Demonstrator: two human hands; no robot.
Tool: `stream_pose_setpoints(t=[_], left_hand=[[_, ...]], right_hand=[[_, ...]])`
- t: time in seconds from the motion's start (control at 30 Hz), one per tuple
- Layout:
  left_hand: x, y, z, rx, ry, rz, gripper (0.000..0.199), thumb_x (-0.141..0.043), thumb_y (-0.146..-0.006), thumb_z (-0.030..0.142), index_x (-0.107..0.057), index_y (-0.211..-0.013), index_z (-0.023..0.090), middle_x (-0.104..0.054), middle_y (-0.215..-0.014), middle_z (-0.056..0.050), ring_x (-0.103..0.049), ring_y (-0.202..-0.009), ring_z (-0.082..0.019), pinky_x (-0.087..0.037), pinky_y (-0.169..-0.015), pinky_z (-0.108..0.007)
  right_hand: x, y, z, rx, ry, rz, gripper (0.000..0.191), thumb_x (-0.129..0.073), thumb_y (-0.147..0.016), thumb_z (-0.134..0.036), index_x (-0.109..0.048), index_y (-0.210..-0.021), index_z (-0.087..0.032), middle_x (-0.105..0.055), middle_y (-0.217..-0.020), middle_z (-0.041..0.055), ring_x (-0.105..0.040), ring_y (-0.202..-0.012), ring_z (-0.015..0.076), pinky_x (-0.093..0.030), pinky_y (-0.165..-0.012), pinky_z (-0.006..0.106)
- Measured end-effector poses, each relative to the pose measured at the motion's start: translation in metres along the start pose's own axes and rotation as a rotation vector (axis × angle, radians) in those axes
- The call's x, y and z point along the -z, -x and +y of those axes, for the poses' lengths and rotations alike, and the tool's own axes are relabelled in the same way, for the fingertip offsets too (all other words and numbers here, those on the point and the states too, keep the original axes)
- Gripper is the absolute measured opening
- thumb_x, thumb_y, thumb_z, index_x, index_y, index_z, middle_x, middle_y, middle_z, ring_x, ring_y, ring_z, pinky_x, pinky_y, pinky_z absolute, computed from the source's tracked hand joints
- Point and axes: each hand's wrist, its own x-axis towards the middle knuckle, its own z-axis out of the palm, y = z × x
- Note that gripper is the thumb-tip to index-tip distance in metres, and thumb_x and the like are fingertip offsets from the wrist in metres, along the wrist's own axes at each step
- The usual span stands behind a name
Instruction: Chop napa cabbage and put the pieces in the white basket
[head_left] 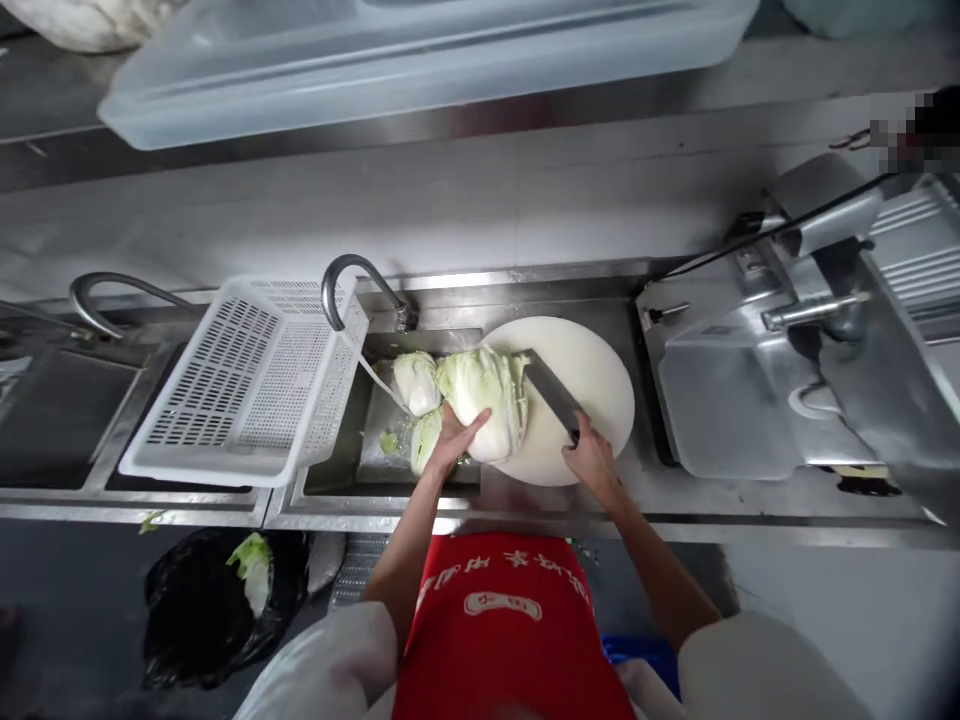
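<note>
A large napa cabbage (486, 405) lies at the left side of a round white cutting board (585, 350), partly over the sink edge. My left hand (454, 438) grips its near left side, thumb stretched across the leaves and the other fingers mostly hidden beneath. In my right hand (591, 455) is the handle of a cleaver (553, 393). Its blade slants up and left, with the tip close to the cabbage's right end; whether they touch I cannot tell. Two more cabbages, one at the back (417, 383) and one at the front (425, 440), sit in the sink (352, 455).
A white perforated basket (289, 390) rests left of the sink, beside a curved faucet (349, 262). At right stands a metal slicing machine (731, 400). A translucent bin (427, 75) occupies the shelf above. On the floor, a black bag (199, 610) holds a cabbage leaf.
</note>
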Motion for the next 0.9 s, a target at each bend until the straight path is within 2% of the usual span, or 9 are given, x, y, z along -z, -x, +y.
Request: stream_pose_setpoints(t=[0.07, 0.17, 0.23, 0.37, 0.5, 0.63, 0.77, 0.83, 0.9], left_hand=[[-0.021, -0.002, 0.009, -0.048, -0.099, 0.033, 0.131, -0.093, -0.074, 0.060, -0.016, -0.170, 0.018, -0.031, -0.174, -0.021, -0.026, -0.165, -0.032, -0.027, -0.133, -0.044], [-0.055, 0.001, 0.017, -0.103, -0.200, 0.112, 0.134, -0.086, -0.078, 0.068, -0.004, -0.172, 0.018, -0.012, -0.179, -0.022, -0.008, -0.168, -0.032, -0.015, -0.136, -0.043], [-0.077, 0.008, 0.017, -0.052, -0.241, 0.142, 0.137, -0.081, -0.079, 0.076, 0.001, -0.173, 0.018, -0.003, -0.179, -0.024, -0.006, -0.168, -0.035, -0.016, -0.136, -0.045], [-0.107, 0.024, 0.012, 0.016, -0.241, 0.217, 0.133, -0.066, -0.086, 0.082, 0.009, -0.172, 0.013, 0.001, -0.177, -0.030, -0.010, -0.167, -0.037, -0.019, -0.135, -0.044], [-0.114, 0.028, 0.007, -0.042, -0.245, 0.279, 0.108, -0.039, -0.101, 0.077, 0.005, -0.172, 0.008, -0.003, -0.178, -0.027, -0.001, -0.168, -0.031, -0.012, -0.136, -0.040], [-0.114, 0.026, 0.008, -0.072, -0.241, 0.284, 0.091, -0.024, -0.108, 0.065, 0.006, -0.172, 0.007, 0.004, -0.180, -0.023, 0.012, -0.168, -0.025, -0.006, -0.136, -0.039], [-0.114, 0.028, 0.006, -0.109, -0.207, 0.291, 0.087, -0.025, -0.109, 0.061, 0.004, -0.172, 0.008, 0.004, -0.180, -0.023, 0.009, -0.168, -0.024, -0.007, -0.136, -0.039], [-0.110, 0.029, 0.003, -0.142, -0.199, 0.309, 0.088, -0.032, -0.109, 0.060, 0.002, -0.171, 0.009, 0.002, -0.179, -0.025, 0.004, -0.169, -0.026, -0.010, -0.136, -0.041], [-0.101, 0.030, 0.000, -0.246, -0.215, 0.398, 0.092, -0.045, -0.106, 0.060, -0.002, -0.171, 0.011, -0.002, -0.178, -0.025, -0.004, -0.169, -0.028, -0.014, -0.136, -0.044]], right_hand=[[0.011, 0.004, 0.017, -0.010, -0.084, 0.015, 0.062, -0.057, -0.093, -0.020, -0.051, -0.154, -0.013, -0.076, -0.107, 0.0120, -0.071, -0.097, 0.0250, -0.047, -0.087, 0.030], [0.017, 0.013, 0.039, -0.009, -0.117, -0.018, 0.033, -0.047, -0.105, -0.027, -0.072, -0.121, -0.013, -0.078, -0.100, 0.0136, -0.071, -0.093, 0.0238, -0.044, -0.080, 0.028], [0.018, 0.019, 0.050, -0.032, -0.103, -0.036, 0.037, -0.039, -0.110, -0.028, -0.072, -0.107, -0.012, -0.077, -0.101, 0.0163, -0.072, -0.093, 0.0238, -0.042, -0.077, 0.028], [0.028, 0.032, 0.054, -0.090, -0.065, -0.037, 0.036, -0.032, -0.115, -0.028, -0.065, -0.116, -0.011, -0.077, -0.100, 0.0162, -0.074, -0.092, 0.0241, -0.039, -0.072, 0.028], [0.047, 0.050, 0.033, 0.047, -0.020, -0.014, 0.035, -0.030, -0.116, -0.031, -0.060, -0.116, -0.013, -0.077, -0.096, 0.0159, -0.075, -0.088, 0.0253, -0.038, -0.068, 0.028], [0.058, 0.063, -0.003, 0.245, 0.010, -0.053, 0.033, -0.032, -0.116, -0.032, -0.059, -0.117, -0.014, -0.078, -0.097, 0.0165, -0.077, -0.087, 0.0271, -0.041, -0.069, 0.029], [0.062, 0.065, -0.034, 0.296, 0.057, -0.087, 0.033, -0.031, -0.116, -0.030, -0.059, -0.124, -0.013, -0.078, -0.102, 0.0187, -0.078, -0.093, 0.0287, -0.046, -0.072, 0.030], [0.067, 0.066, -0.044, 0.268, 0.098, -0.116, 0.035, -0.030, -0.116, -0.029, -0.059, -0.126, -0.012, -0.078, -0.100, 0.0197, -0.079, -0.094, 0.0296, -0.048, -0.073, 0.031], [0.072, 0.066, -0.052, 0.230, 0.145, -0.148, 0.036, -0.030, -0.116, -0.029, -0.060, -0.125, -0.011, -0.078, -0.099, 0.0208, -0.079, -0.095, 0.0302, -0.049, -0.074, 0.031]])
